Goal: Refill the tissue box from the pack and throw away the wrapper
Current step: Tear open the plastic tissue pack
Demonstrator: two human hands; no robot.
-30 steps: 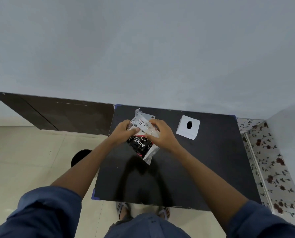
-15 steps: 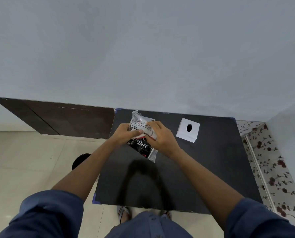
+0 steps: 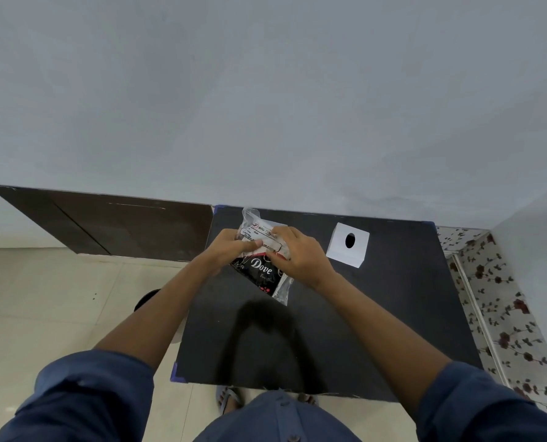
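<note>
A tissue pack point(image 3: 261, 269) in clear and black plastic wrapper, printed "Dove", is held over the far middle of the black table point(image 3: 377, 314). My left hand point(image 3: 230, 250) pinches its upper left side and my right hand point(image 3: 297, 253) grips its upper right side, fingers pressed on the white label. Most of the pack's top is hidden by my fingers. The white tissue box point(image 3: 348, 245), with a dark oval hole in its top, stands on the table to the right of my right hand, apart from it.
A dark round bin point(image 3: 146, 299) sits on the tiled floor left of the table, partly hidden by my left forearm. A brown panel point(image 3: 106, 224) leans along the wall at left. A floral surface point(image 3: 495, 298) borders the table's right side.
Both hands stay on the pack, which has shifted slightly away from me toward the wall. The fingers have moved closer together on the label. The tissue box has not moved.
</note>
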